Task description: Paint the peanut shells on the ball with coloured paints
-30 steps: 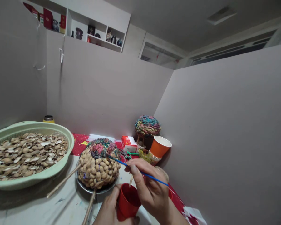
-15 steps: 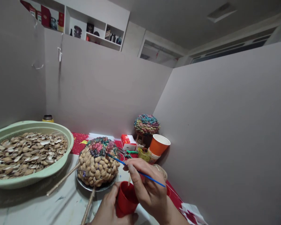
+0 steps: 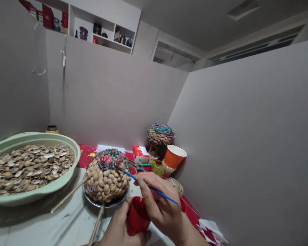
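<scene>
A dome covered in peanut shells rests in a shallow metal bowl, two thin sticks jutting from its near side. Its top is painted dark teal, pink and purple, while the lower shells stay bare tan. My right hand pinches a blue paintbrush, whose dark tip touches the painted edge near the top right of the dome. Below it, my left hand is wrapped round a red cup. A pale stick shows inside the cup; its contents are hidden.
At left stands a green colander full of split peanut shells. Behind the dome are a red-and-white box, green-handled pliers, an orange paper cup and a finished-looking colourful dome. Grey partitions enclose the table.
The brush tip has shifted very slightly left and up on the dome. Both hands keep their holds, and the whole view has moved a little.
</scene>
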Available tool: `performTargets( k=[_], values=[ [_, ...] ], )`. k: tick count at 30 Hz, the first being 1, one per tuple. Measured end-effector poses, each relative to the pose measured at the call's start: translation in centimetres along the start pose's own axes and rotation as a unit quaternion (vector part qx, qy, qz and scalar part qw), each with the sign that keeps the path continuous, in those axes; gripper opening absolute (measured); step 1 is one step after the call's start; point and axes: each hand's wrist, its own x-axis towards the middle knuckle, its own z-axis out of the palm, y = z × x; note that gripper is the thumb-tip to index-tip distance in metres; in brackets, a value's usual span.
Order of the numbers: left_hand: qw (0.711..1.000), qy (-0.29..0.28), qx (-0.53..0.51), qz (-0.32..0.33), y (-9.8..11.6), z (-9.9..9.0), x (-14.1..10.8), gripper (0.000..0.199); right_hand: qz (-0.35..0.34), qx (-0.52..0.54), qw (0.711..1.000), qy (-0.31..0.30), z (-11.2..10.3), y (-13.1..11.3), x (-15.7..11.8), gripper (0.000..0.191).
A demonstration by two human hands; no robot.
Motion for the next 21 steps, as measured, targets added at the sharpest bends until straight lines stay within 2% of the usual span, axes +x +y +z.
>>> performTargets(
  k=[6, 11, 15, 21],
  values=[
    [1.0, 0.013, -0.001, 0.014, -0.5, 0.1, -0.1, 0.04, 0.011, -0.019, 1.0, -0.019, -0.7, -0.6, 0.2, 0.018],
    [1.0, -0.017, 0.02, 0.0, -0.9, -0.5, -0.2, 0.044, 0.011, -0.011, 1.0, 0.017, -0.9, -0.4, 0.2, 0.024],
    [0.999, -0.02, 0.033, -0.008, -0.4, -0.8, -0.1, 0.045, 0.025, 0.01, 0.999, 0.029, -0.4, -0.2, 0.4, 0.023],
    [0.999, 0.028, 0.024, -0.004, 0.3, 0.0, -0.1, 0.049, 0.0, 0.0, 1.0, -0.002, -0.3, -0.5, 0.8, 0.02]
  ],
)
